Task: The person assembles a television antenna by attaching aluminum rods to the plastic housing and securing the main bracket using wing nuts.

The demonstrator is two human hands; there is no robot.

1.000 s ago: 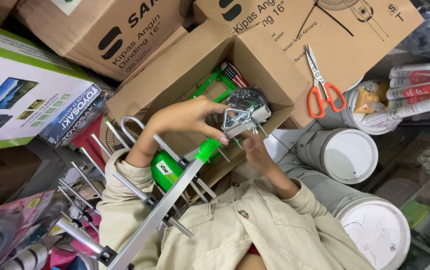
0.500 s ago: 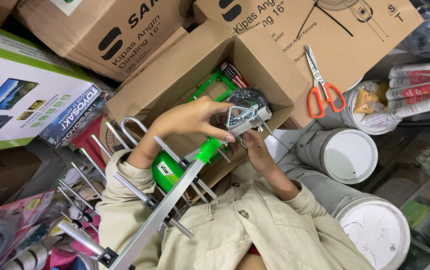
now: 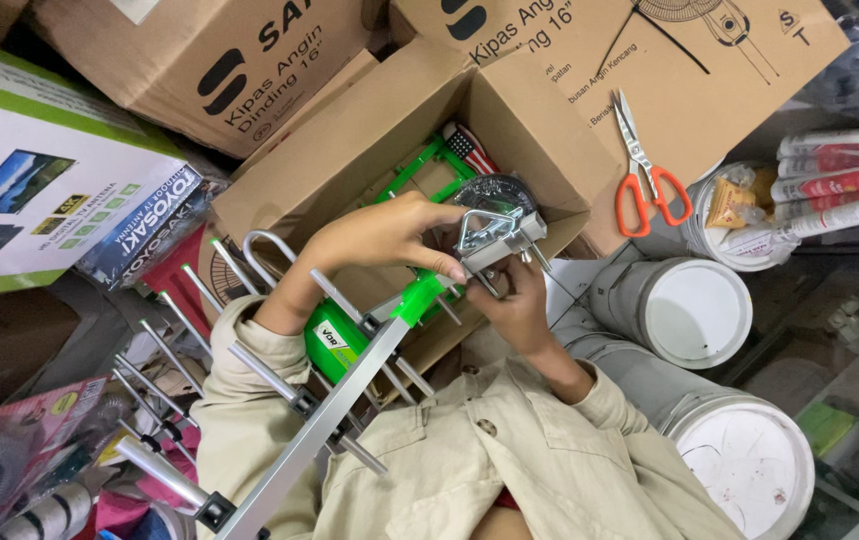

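Note:
A silver aluminium antenna (image 3: 319, 420) with several cross rods runs from the bottom left up to a green plastic end piece (image 3: 419, 295). At its tip sits a metal clamp bracket (image 3: 494, 235). My left hand (image 3: 379, 235) reaches over from the left, its fingers closed on the bracket's top. My right hand (image 3: 519, 300) grips the bracket and the antenna's end from below. Both hands hover over an open cardboard box (image 3: 349, 130) that holds green antenna parts (image 3: 429, 165).
Orange-handled scissors (image 3: 649, 180) lie on a big cardboard box (image 3: 729, 70) at the upper right. Two white lidded buckets (image 3: 699, 310) (image 3: 749, 460) stand to the right, sealant tubes (image 3: 839, 185) beyond them. A green-and-white carton (image 3: 39, 180) sits on the left.
My hands and the bracket have shifted slightly to the right over the box. The grip of both hands stays the same.

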